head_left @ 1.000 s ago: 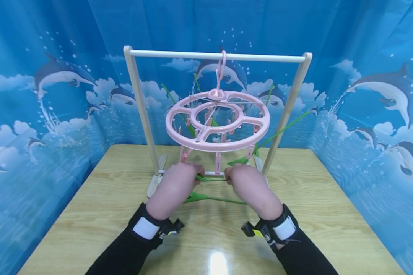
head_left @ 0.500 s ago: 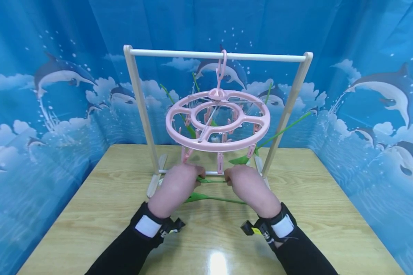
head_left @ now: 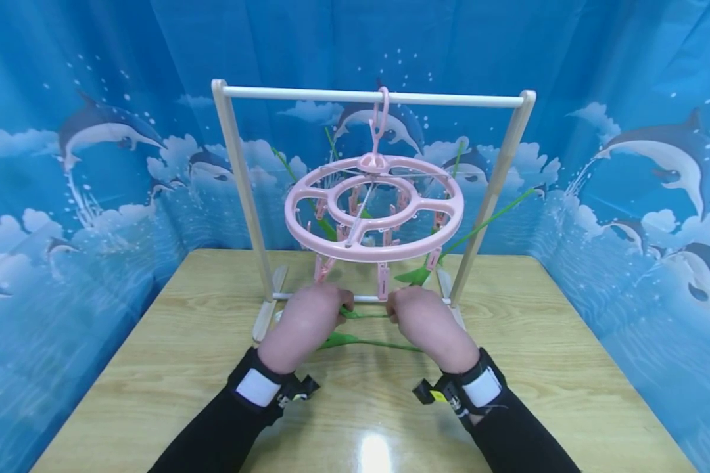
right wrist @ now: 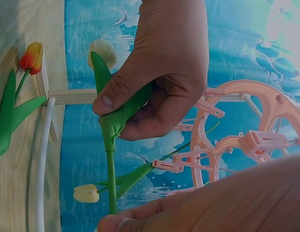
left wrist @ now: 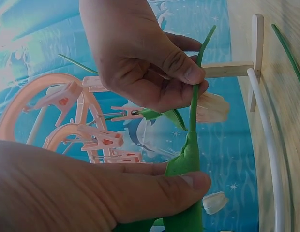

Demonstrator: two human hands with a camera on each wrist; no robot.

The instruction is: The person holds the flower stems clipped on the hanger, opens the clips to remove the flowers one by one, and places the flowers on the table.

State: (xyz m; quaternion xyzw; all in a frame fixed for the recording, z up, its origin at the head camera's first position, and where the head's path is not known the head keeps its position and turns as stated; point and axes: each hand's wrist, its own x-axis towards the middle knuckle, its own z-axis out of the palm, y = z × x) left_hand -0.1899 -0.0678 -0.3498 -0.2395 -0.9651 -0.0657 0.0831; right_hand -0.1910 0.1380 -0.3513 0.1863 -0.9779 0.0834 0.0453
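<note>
Both hands hold one artificial tulip below the front of a pink round clip hanger [head_left: 373, 254]. My left hand [head_left: 309, 312] pinches its green leaves [right wrist: 111, 126] just above the stem. My right hand [head_left: 421, 314] pinches the thin stem [left wrist: 193, 113] between thumb and fingers. A white bloom [right wrist: 107, 52] shows beyond the left hand in the right wrist view; it appears to belong to this tulip. Pink clips [head_left: 383, 282] dangle from the hanger above the hands, the front one holding nothing. Other tulips hang from clips, one with a pale yellow bloom [right wrist: 86, 193].
The hanger hooks over the top bar [head_left: 307, 94] of a wooden rack. An orange-red tulip [right wrist: 31, 59] lies on the wooden table [head_left: 538, 368] in front of the rack's lower bar [head_left: 361, 299]. Dolphin-print curtains [head_left: 83, 197] enclose the back and sides.
The hanger's front clips have drifted slightly right and the rear stems slightly left, as if it is turning. Both hands keep their hold on the tulip and have barely shifted.
</note>
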